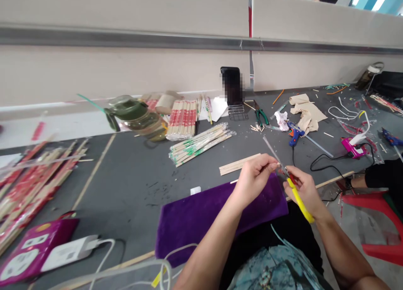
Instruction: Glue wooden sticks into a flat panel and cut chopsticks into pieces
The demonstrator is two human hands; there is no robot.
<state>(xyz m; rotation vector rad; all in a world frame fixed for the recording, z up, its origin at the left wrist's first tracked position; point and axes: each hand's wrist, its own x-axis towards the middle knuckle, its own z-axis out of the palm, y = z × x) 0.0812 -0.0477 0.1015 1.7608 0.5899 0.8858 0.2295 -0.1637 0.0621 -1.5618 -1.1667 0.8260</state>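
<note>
My right hand grips scissors with yellow handles, their blades pointing up and to the left. My left hand is closed in a pinch beside the blades; a small pale bit shows at its fingertips, too small to name. Just behind that hand several pale wooden sticks lie side by side on the grey table. The tip of another stick pokes out past the left wrist. Beneath both forearms a purple cloth covers the table's front edge.
Bagged chopsticks, a green-lidded jug and a phone on a stand stand behind. Rightward are pliers, a blue glue gun and a pink power strip. Another power strip and white cables lie front left.
</note>
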